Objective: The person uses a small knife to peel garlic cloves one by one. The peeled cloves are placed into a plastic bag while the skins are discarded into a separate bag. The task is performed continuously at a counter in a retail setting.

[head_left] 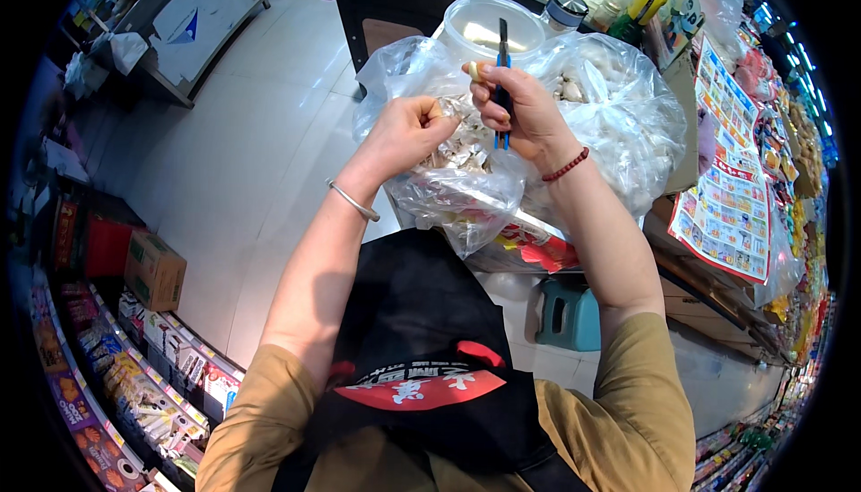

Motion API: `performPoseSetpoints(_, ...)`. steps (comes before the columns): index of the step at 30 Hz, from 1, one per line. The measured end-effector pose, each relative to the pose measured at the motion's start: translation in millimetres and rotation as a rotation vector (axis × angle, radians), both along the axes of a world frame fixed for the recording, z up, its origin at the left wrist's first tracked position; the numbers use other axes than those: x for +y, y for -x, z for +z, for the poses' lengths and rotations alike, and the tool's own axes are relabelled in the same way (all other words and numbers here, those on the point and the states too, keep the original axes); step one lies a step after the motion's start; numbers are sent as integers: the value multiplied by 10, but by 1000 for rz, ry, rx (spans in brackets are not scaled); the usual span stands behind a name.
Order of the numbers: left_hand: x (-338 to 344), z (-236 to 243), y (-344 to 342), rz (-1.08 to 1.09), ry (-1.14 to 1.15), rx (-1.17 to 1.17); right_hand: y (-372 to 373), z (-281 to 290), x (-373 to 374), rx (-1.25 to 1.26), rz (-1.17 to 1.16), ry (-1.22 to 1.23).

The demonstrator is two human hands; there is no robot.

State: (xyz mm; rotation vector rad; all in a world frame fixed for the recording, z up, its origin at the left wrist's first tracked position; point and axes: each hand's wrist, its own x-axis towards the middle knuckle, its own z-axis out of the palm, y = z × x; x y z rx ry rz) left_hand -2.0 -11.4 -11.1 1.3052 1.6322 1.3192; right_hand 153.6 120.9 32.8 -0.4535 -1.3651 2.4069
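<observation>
A: As you look down, the largest thing near your hands is the full clear bag [641, 147], bulging with pale contents, right of upper centre in the frame.

B: Next in size, to its left, you have the open clear bag [423, 194], with dry, flaky scraps [462, 156] showing inside it.

A: Near the top centre, just above the bags, stands your round translucent tub [464, 40].

B: And your hands?

A: Your left hand [405, 139] is at upper centre over the scraps, fingers curled in; I can't tell whether you have anything between its fingertips.

B: Your right hand [527, 113], just right of it, is grasping: you have a slim blue-and-black knife-like tool [502, 61] within your fingers, its dark end toward the top of the frame.

A: Smallest is the pale piece [473, 70], at upper centre, left of the tool; you pinch it at that hand's thumb and fingertip.
</observation>
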Motion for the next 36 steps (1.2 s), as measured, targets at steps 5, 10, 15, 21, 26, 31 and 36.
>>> performPoseSetpoints(5,9,102,-48,-26,64,-49,111,116,253,15,-510,-223)
performPoseSetpoints(10,62,-56,-59,71,-174,-86,-128,286,345,7,-642,-301)
performPoseSetpoints(15,51,-6,-30,34,-37,-150,-505,610,480,-91,-675,-577)
performPoseSetpoints(21,30,-1,-31,25,-49,-80,-931,507,476,-973,-323,-1272)
performPoseSetpoints(26,7,-6,-6,11,-27,4,-1197,464,-86,-923,-357,-1207)
performPoseSetpoints(31,-72,550,-443,-68,-367,575,-1359,153,-422,-757,-438,-1433)
performPoseSetpoints(36,379,838,-645,-262,-422,419,-1458,50,-416,-550,-464,-1287)
